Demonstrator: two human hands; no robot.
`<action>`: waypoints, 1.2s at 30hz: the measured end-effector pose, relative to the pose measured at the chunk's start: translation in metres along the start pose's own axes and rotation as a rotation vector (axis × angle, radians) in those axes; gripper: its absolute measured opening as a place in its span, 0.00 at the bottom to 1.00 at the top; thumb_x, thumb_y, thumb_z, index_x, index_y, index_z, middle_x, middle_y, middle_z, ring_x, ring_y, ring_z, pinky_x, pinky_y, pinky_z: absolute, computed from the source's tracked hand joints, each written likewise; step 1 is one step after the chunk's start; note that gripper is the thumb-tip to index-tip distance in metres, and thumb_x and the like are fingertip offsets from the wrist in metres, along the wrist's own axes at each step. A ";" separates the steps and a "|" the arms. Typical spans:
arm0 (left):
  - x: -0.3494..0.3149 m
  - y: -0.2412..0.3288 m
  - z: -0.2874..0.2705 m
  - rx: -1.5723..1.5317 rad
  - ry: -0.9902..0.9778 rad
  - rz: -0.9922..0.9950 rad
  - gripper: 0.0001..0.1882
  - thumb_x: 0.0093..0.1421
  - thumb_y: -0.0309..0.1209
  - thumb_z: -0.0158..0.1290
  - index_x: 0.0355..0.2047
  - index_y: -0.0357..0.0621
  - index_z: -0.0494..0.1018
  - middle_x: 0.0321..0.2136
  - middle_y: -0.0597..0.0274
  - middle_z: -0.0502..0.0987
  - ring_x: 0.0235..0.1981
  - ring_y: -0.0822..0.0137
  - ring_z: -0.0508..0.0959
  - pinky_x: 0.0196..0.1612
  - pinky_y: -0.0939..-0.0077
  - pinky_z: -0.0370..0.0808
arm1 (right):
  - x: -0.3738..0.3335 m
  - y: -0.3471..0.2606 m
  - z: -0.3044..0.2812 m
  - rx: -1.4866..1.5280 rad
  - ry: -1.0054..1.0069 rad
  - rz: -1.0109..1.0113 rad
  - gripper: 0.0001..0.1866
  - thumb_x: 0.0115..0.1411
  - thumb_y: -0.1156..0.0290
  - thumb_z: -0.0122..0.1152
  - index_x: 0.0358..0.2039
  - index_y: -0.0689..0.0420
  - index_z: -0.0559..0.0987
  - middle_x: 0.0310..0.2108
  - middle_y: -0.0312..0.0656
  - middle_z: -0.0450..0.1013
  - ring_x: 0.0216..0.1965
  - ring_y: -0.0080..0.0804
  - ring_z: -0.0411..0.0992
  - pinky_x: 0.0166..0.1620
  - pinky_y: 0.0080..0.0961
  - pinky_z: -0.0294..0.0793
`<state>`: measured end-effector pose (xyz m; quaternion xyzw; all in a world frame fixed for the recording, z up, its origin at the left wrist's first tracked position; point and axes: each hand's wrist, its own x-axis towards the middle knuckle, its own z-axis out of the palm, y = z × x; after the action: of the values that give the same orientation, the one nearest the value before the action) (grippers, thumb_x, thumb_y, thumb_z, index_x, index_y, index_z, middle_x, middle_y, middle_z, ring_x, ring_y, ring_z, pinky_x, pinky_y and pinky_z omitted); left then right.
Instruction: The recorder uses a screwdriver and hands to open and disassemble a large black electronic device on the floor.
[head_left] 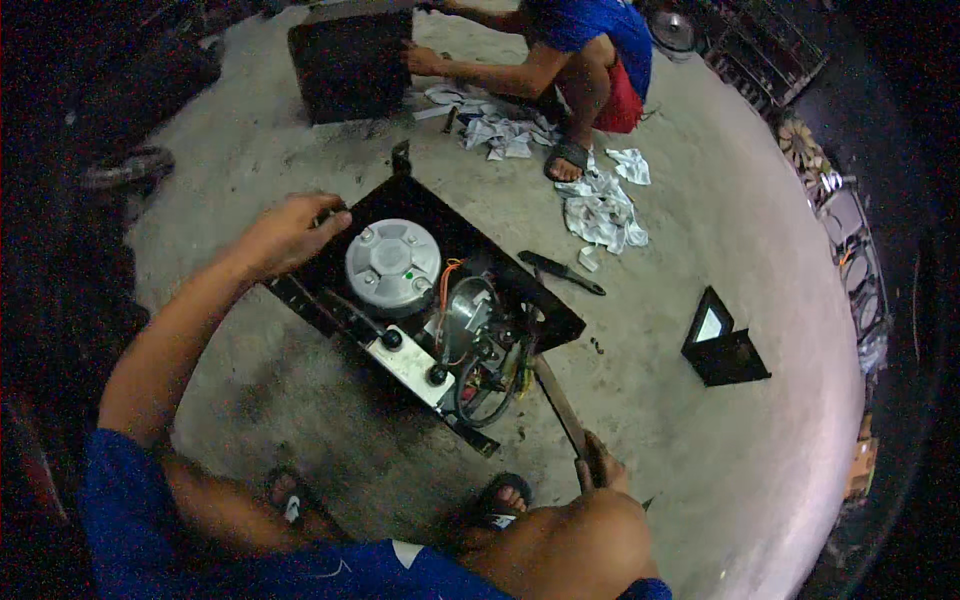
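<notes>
A black open metal casing (465, 228) lies on the floor in front of me. Inside it are a round silver metal housing (393, 264), wiring and a hose; a pale metal plate (412, 370) with two black knobs sits along its near side. My left hand (298, 236) pinches the casing's rim at the left corner. Beside my right knee, my right hand (608, 468) is closed round a long, flat, brownish tool (562, 408); its exact kind is unclear. The tool's far end reaches the casing's near right edge, and my knee partly hides this hand.
Beyond the casing lies a dark-handled brush or knife-like tool (563, 272). Crumpled white paper or rags (605, 212) are scattered near a squatting person (585, 60), whose hands touch a black box (352, 65). A black angled piece (727, 350) rests at right; assorted parts (850, 240) line the right edge.
</notes>
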<state>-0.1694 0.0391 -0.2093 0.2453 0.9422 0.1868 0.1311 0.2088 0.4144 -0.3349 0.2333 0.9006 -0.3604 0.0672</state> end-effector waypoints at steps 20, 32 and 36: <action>0.004 0.210 0.128 0.709 -0.331 0.833 0.34 0.47 0.47 0.56 0.51 0.40 0.69 0.32 0.51 0.77 0.40 0.54 0.76 0.47 0.64 0.69 | -0.009 0.038 0.032 0.289 0.077 -0.080 0.25 0.57 0.62 0.58 0.55 0.56 0.69 0.39 0.51 0.76 0.35 0.45 0.77 0.43 0.37 0.74; 0.008 0.216 0.113 0.676 -0.318 0.852 0.26 0.51 0.35 0.52 0.52 0.41 0.68 0.36 0.52 0.77 0.39 0.54 0.76 0.45 0.65 0.71 | 0.025 0.056 0.044 0.344 0.011 -0.287 0.25 0.57 0.62 0.57 0.55 0.54 0.68 0.37 0.51 0.76 0.34 0.51 0.75 0.39 0.41 0.75; 0.006 0.230 0.127 0.864 -0.376 0.745 0.23 0.55 0.32 0.47 0.53 0.45 0.68 0.39 0.53 0.75 0.43 0.55 0.74 0.48 0.61 0.69 | 0.026 0.064 0.050 0.269 0.034 -0.339 0.26 0.58 0.60 0.56 0.56 0.53 0.67 0.37 0.51 0.76 0.34 0.50 0.75 0.41 0.42 0.74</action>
<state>-0.0364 0.2647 -0.2283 0.6190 0.7441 -0.2262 0.1097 0.2137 0.4297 -0.4184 0.0915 0.8718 -0.4795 -0.0414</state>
